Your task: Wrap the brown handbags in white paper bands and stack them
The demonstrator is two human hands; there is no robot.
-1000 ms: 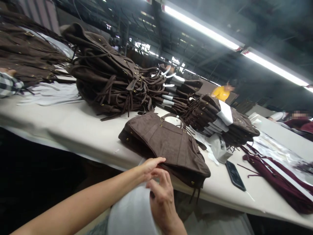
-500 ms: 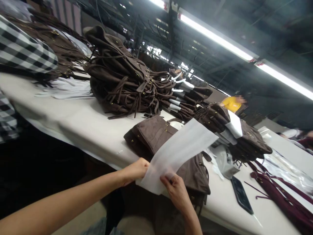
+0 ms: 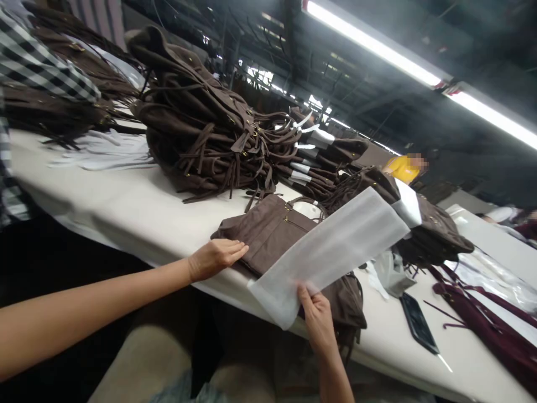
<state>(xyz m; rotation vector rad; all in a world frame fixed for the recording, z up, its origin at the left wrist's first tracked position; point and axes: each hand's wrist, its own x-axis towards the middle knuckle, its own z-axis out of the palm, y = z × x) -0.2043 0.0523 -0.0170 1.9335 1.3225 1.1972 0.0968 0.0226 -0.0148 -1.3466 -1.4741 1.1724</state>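
A translucent white sheet (image 3: 335, 240) slants up to the right in front of the brown handbag (image 3: 268, 229). My right hand (image 3: 318, 313) grips the sheet near its lower edge, with the thumb on the near face and part of the fingers hidden behind. My left hand (image 3: 218, 258) is at the bag's near left corner, its fingers stretched out and close together, holding nothing that I can see. Whether those fingertips press on the leather is unclear. The bag lies on the pale tabletop (image 3: 126, 207), partly covered by the sheet, its handle at the far side.
Stacked brown bags (image 3: 193, 123) rise behind, with more banded bags (image 3: 436, 224) to the right. A tape dispenser (image 3: 392, 274), a phone (image 3: 418, 323) and a maroon bag (image 3: 482, 324) lie on the right. White strips (image 3: 109, 150) and a co-worker's checked sleeve (image 3: 46, 61) are at left.
My left hand has come away from the sheet, moving left and up to the bag's corner. My right hand has moved slightly right with the sheet, uncovering more of the bag.
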